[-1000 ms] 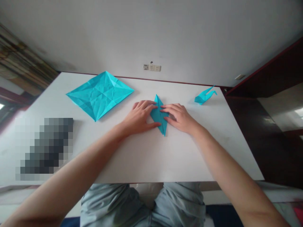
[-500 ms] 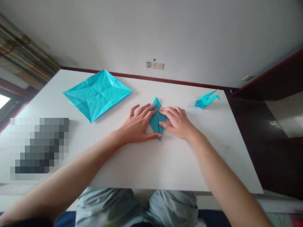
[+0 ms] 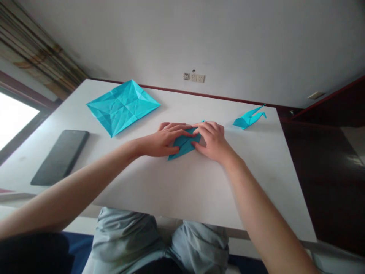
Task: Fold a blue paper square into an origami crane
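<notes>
A blue folded paper (image 3: 184,145) lies slantwise on the table between my hands, a dark slit running along its middle. My left hand (image 3: 159,142) holds its left part, thumb on the near edge and fingers over the far side. On the other side, my right hand (image 3: 214,141) grips the paper with bent fingers at the top and the thumb below. Its far tip peeks out beyond the right fingers; the far edge is mostly hidden. To the right stands a finished-looking blue paper crane (image 3: 247,120).
A creased, unfolded blue paper sheet (image 3: 124,108) lies at the back left of the white table (image 3: 148,186). A dark phone (image 3: 60,158) rests near the left edge. Behind the table is a wall with sockets (image 3: 193,77).
The folded paper has turned from pointing straight away to lying slantwise, its near tip now to the left. Both hands have closed in around it. The view has shifted slightly.
</notes>
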Available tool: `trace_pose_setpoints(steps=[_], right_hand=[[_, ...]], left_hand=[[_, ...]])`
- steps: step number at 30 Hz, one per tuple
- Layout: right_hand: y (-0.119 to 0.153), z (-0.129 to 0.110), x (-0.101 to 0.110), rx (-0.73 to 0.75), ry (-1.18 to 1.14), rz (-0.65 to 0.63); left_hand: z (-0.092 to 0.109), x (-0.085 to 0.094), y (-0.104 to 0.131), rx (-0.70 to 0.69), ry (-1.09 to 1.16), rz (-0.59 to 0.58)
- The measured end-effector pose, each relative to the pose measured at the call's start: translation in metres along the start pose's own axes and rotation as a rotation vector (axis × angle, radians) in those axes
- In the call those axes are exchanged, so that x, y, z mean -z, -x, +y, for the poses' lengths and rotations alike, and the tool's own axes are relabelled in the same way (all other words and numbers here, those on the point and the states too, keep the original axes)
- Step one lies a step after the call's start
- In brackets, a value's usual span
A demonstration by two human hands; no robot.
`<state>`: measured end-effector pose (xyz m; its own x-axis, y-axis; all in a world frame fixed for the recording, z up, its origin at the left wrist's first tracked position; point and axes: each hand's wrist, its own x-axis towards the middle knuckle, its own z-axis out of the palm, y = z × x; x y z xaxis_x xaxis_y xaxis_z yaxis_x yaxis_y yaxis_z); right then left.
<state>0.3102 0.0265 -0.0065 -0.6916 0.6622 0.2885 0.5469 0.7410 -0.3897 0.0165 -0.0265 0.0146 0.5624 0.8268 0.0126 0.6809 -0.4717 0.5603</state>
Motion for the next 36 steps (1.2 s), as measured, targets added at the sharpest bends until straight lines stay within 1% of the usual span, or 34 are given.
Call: trace_pose_setpoints(steps=[2,3,5,8,11,13,16,18,23,26,27,29,31,33,36], right_hand=[[0.0,0.002,0.001,0.007,-0.008,0.009],[0.0,0.003,0.001,0.008,-0.01,0.01],[-0.001,0.004,-0.001,-0.001,-0.011,0.01],[0.0,0.006,-0.005,-0.056,0.018,0.027],[0.002,0.006,-0.009,-0.103,0.07,0.09],[0.004,0.006,-0.01,-0.11,0.083,0.095],[0.005,0.004,-0.01,-0.108,0.078,0.054],[0.005,0.001,-0.009,-0.102,0.062,0.05],[0.003,-0.008,-0.002,-0.104,0.009,0.065],[-0.001,-0.011,0.005,-0.077,-0.053,0.032],[-0.002,-0.011,0.007,-0.087,-0.067,0.046],[-0.002,-0.01,0.01,-0.094,-0.063,0.026],[-0.002,-0.009,0.01,-0.088,-0.037,0.007],[0.0,-0.009,0.009,-0.087,-0.009,-0.005],[0.003,-0.013,0.006,-0.114,0.029,-0.025]], left_hand=[[-0.003,0.008,-0.007,-0.018,0.088,-0.032],[-0.004,0.01,-0.011,0.01,0.114,-0.017],[-0.004,0.011,-0.016,0.041,0.06,0.046],[-0.005,0.006,-0.018,0.089,-0.068,0.142],[-0.011,0.003,-0.014,0.153,-0.116,0.172],[-0.015,0.004,-0.011,0.173,-0.094,0.195],[-0.018,0.006,-0.007,0.157,-0.025,0.188],[-0.017,0.006,-0.006,0.15,0.019,0.191],[-0.015,0.003,-0.002,0.14,0.107,0.245],[-0.016,0.004,0.001,0.17,0.137,0.287],[-0.017,0.005,0.002,0.18,0.14,0.294],[-0.016,0.005,0.002,0.199,0.156,0.31],[-0.012,0.004,0.001,0.202,0.169,0.352],[-0.008,0.001,0.0,0.19,0.188,0.337],[-0.003,-0.002,-0.001,0.133,0.184,0.323]])
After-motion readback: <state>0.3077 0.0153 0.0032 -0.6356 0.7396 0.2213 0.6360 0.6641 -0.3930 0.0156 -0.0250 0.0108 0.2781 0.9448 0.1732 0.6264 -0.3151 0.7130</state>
